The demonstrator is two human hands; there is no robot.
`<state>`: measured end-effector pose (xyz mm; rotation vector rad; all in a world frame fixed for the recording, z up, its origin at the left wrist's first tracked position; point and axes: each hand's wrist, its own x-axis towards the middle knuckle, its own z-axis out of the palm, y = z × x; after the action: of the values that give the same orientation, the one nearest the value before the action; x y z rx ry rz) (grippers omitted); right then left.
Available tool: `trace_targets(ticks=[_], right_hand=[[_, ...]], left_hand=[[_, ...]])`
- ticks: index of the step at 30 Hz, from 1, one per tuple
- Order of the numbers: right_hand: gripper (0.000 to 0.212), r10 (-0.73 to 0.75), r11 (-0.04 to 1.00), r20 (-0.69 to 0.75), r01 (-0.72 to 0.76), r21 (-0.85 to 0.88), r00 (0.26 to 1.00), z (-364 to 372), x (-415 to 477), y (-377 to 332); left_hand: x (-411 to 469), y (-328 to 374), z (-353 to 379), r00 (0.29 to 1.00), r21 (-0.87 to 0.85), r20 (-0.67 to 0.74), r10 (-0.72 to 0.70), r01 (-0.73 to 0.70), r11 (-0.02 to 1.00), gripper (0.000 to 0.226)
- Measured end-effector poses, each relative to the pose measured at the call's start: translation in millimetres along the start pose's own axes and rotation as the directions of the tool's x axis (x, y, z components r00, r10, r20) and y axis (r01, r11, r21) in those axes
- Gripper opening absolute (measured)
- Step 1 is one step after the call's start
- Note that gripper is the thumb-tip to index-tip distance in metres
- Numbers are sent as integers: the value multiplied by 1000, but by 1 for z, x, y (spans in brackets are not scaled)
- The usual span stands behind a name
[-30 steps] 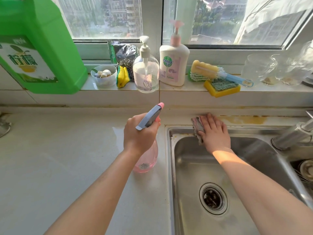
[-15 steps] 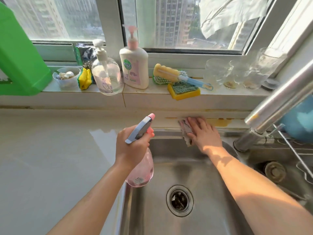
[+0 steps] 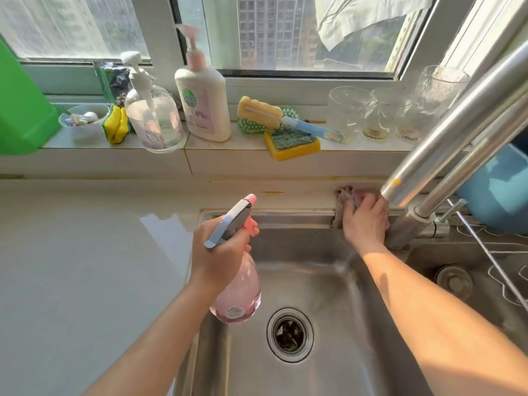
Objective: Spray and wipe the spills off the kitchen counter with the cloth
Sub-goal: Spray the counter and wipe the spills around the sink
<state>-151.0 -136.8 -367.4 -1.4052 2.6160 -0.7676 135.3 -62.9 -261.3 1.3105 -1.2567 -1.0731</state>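
My left hand [image 3: 218,252] grips a pink spray bottle [image 3: 238,295] with a grey trigger, held upright over the left edge of the steel sink [image 3: 314,367]. My right hand [image 3: 364,221] presses a grey-pink cloth [image 3: 344,200] onto the narrow counter strip [image 3: 285,200] behind the sink, right beside the tap base. A thin yellowish streak [image 3: 273,192] lies on that strip to the left of the cloth. The cloth's right part is hidden by my hand and the tap.
A steel tap [image 3: 457,132] slants across the right. The window ledge holds a green jug [image 3: 20,110], soap dispensers [image 3: 154,112], sponges [image 3: 291,141], a brush and glasses [image 3: 351,110]. A blue tub [image 3: 497,190] and wire rack stand at right. The pale counter [image 3: 71,267] spreads left.
My right hand has slid the cloth rightward along the strip behind the sink, up to the tap base. My view has swung right, and the spray bottle now hangs over the sink.
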Motion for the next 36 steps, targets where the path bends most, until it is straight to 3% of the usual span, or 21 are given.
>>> trace_targets(ticks=[4, 8, 12, 14, 18, 23, 25, 32, 36], right_hand=[[63, -45, 990, 37, 50, -130, 998, 7, -8, -6], [62, -235, 960, 65, 242, -142, 970, 11, -43, -45], [73, -448, 882, 211, 468, -58, 869, 35, -77, -109], [79, -480, 860, 241, 507, -62, 844, 42, -86, -132], [56, -574, 764, 331, 635, -115, 749, 42, -83, -130], [57, -637, 698, 403, 713, -59, 657, 32, -63, -114], [59, -638, 697, 384, 713, -81, 667, 28, -57, -98], [57, -516, 773, 304, 588, -237, 801, 1, -35, -21], [62, -350, 860, 225, 407, -307, 909, -1, -29, 1]], left_hand=[[6, -4, -6, 1000, 14, -3, 2, -2, 1000, 19], [12, -8, -5, 1000, 25, -6, -13, 13, 1000, 18], [12, -10, -8, 999, -4, -2, -45, 45, 999, 18], [11, -10, -12, 999, 4, 0, -43, 43, 999, 18], [12, -12, -19, 997, 3, -36, -68, 68, 998, 20], [14, -12, -18, 995, -6, -54, -83, 82, 997, 29], [13, -8, -14, 996, -13, -36, -82, 82, 997, 19], [9, -4, 0, 999, -13, 4, -53, 53, 999, 21], [6, -4, 6, 999, -21, 12, -53, 53, 998, 20]])
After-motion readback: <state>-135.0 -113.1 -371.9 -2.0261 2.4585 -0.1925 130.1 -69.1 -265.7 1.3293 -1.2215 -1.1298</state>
